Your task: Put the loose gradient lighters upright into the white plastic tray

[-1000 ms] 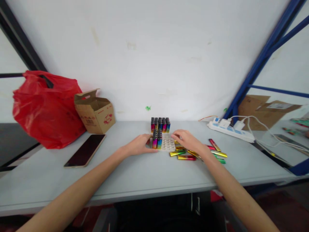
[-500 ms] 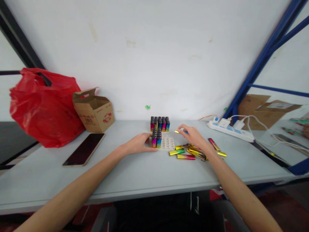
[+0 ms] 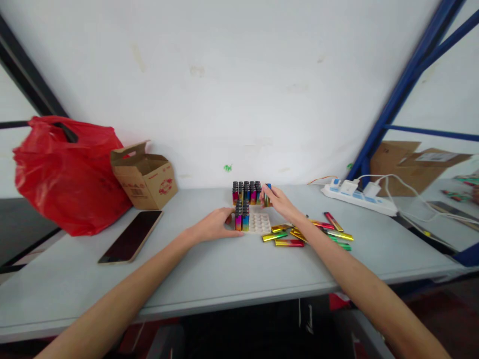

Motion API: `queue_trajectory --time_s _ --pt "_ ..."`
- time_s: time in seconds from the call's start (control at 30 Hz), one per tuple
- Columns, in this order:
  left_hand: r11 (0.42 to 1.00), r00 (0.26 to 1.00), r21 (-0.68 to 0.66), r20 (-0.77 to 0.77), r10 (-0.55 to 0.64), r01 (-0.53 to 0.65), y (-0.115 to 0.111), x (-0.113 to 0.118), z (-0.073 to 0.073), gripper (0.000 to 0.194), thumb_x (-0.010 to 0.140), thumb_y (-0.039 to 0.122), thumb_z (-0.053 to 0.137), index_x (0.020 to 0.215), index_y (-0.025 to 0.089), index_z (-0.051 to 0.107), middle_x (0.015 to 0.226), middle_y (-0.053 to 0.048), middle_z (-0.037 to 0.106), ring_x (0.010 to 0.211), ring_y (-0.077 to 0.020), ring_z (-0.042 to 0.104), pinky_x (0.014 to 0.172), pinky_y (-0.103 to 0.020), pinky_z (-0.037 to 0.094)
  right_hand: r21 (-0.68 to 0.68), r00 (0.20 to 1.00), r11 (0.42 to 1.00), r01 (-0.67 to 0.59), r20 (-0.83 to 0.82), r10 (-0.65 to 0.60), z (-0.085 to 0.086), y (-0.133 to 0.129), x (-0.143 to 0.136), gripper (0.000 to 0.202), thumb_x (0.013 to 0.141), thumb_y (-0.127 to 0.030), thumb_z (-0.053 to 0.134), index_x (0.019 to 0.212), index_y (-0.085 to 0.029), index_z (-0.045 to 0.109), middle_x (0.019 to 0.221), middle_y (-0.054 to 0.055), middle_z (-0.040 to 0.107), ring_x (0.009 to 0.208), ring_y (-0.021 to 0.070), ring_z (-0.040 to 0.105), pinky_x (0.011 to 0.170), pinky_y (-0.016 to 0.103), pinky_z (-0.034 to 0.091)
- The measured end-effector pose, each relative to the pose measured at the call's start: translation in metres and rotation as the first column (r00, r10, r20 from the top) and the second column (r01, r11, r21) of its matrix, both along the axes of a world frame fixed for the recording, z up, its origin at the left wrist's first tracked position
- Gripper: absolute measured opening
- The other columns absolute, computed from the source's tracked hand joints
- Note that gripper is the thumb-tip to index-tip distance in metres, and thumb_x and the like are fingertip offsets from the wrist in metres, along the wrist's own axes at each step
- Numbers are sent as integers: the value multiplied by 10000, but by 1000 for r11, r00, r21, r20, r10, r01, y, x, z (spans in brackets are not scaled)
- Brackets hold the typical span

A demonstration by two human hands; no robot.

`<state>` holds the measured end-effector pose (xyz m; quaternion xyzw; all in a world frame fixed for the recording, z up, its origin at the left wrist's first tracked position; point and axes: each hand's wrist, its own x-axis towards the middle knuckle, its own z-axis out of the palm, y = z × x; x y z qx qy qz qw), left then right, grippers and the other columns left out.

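My right hand (image 3: 280,202) pinches a blue-topped metallic lighter (image 3: 268,194), held upright above the back right corner of a white tray (image 3: 260,223) with round hollows. Along the tray's left side, two columns of upright lighters (image 3: 238,219) with black tops stand in the hollows. My left hand (image 3: 215,224) grips the tray's left end, thumb at the front and fingers behind; its fingertips are partly hidden by the lighters. Just behind the tray is a block of several more upright lighters (image 3: 246,192). Loose shiny lighters (image 3: 290,243) lie in a pile beneath my right forearm.
At the left are a red plastic bag (image 3: 71,174), an open cardboard box (image 3: 149,179) and a phone (image 3: 130,237). A white power strip (image 3: 359,199) with plugs and cables lies at the right, near a blue metal frame (image 3: 389,109). A white wall closes off the back.
My right hand has moved left toward the tray, and the lighter in it has turned from lying sideways to upright. My left hand stays at the tray.
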<state>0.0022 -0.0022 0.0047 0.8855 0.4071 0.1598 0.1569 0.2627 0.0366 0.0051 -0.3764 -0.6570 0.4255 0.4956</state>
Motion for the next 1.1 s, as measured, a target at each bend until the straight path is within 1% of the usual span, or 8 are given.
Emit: queue_trajectory --time_s 0.1,0.2,0.33,0.43,0.6,0.77,0.93,1.1 --pt "1000 1000 -1 0 12 -12 0 0 -1 591 767 700 720 1029 174 657 907 -49 692 776 -226 617 686 -309 440 -90 995 992 -86 -64 81 -9 -8 -3 568 848 -794 571 814 -230 516 615 -57 480 519 122 465 506 254 419" --pt "1000 1000 0 1 10 -10 0 0 0 582 771 693 721 1028 175 656 904 -46 691 771 -221 614 683 -308 438 -99 999 995 6 -42 -10 -14 -11 -4 566 855 -796 560 782 -245 450 567 -94 352 455 98 317 444 234 295" --pt "1000 1000 -1 5 4 -4 -1 1 1 566 776 701 716 992 183 645 885 -38 682 749 -216 607 677 -311 438 59 967 981 187 167 -194 -12 -15 -6 605 892 -779 497 651 -231 409 566 -54 395 536 115 362 513 260 289" --pt "1000 1000 -4 -2 12 -12 -1 1 1 571 778 705 715 996 183 644 886 -40 678 748 -216 606 677 -312 438 138 931 962 235 254 -264 -8 -21 -9 589 908 -716 479 591 -232 365 559 -44 355 574 122 341 546 278 257" --pt "1000 1000 5 4 7 -7 -1 1 -1 576 773 695 723 1022 181 647 903 -45 689 766 -219 613 687 -309 443 243 894 928 282 284 -346 -7 -28 -14 437 909 -508 446 582 -231 364 558 -37 337 576 127 345 561 290 221" --pt "1000 1000 1 15 -4 4 -1 0 0 559 777 681 727 1019 183 646 918 -45 695 773 -221 618 699 -311 454 293 894 928 229 315 -320 -5 -31 -11 461 974 -535 441 640 -217 445 590 -33 446 605 139 421 583 279 276" --pt "1000 1000 2 1 4 -4 -1 0 0 580 779 700 716 1022 177 653 928 -56 702 787 -233 629 703 -318 460 343 869 931 121 417 -267 2 -35 -6 427 1052 -569 367 844 -224 510 736 -3 592 681 167 525 654 283 373" --pt "1000 1000 -3 10 5 -5 -1 0 -2 585 780 701 715 1032 177 654 923 -58 706 791 -237 632 699 -319 457 452 785 891 -36 564 -254 1 -32 -3 488 1063 -593 332 771 -232 480 777 31 598 745 188 551 718 297 404"
